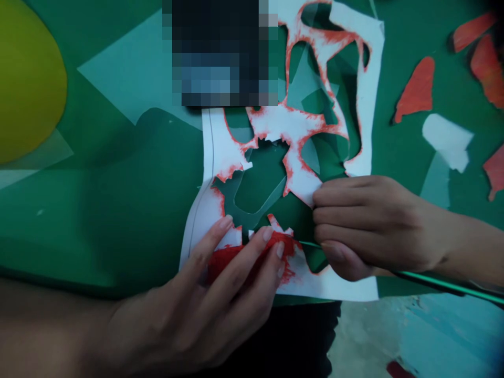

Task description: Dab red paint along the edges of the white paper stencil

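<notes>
A white paper sheet (285,121) with red-painted edges and several cut-out holes lies on the green table. My left hand (212,294) rests over its lower edge. Its fingers are spread and press on a solid red patch (230,260) beside ragged little paper tabs. At the sheet's lower right, my right hand (358,228) is closed round a slim green tool (452,287), perhaps a cutter or rod. The thin tip of this tool touches or nearly touches the red edge close to my left fingertips. What the tip is like is too small to tell.
Several red cut pieces (417,86) and a white paper scrap (447,139) lie on the right. A yellow round shape (29,79) sits at upper left near translucent sheets (129,68). A blurred-out dark object (220,47) covers the sheet's top left. The table's front edge runs below my hands.
</notes>
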Action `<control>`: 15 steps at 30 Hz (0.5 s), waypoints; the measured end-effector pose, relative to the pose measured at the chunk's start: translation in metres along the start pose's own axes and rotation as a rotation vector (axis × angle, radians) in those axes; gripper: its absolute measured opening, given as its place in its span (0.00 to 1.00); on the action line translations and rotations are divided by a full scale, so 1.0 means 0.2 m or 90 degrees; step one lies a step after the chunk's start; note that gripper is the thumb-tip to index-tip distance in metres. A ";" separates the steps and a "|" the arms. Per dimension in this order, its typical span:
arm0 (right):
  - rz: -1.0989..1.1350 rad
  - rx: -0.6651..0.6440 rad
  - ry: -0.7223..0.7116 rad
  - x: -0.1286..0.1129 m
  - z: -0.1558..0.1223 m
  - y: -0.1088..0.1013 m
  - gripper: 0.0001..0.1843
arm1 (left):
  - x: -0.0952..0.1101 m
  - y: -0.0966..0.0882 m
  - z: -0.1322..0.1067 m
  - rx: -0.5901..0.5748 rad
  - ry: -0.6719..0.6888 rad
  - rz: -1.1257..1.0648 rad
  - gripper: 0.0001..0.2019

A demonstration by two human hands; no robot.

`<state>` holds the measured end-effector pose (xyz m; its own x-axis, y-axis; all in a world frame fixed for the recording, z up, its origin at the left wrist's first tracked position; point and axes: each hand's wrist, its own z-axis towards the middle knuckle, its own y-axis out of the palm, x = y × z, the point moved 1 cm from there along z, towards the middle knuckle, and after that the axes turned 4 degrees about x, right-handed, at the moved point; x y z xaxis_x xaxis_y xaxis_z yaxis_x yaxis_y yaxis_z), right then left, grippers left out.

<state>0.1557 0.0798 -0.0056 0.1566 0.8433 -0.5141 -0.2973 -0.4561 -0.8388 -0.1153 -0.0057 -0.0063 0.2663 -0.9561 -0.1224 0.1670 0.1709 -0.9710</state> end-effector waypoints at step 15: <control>0.003 0.012 -0.001 -0.01 -0.01 0.01 0.21 | 0.01 0.00 0.00 -0.007 -0.027 -0.008 0.25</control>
<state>0.1566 0.0779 -0.0063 0.1534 0.8413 -0.5184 -0.3159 -0.4553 -0.8324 -0.1152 -0.0082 -0.0076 0.3038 -0.9473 -0.1015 0.1596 0.1557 -0.9748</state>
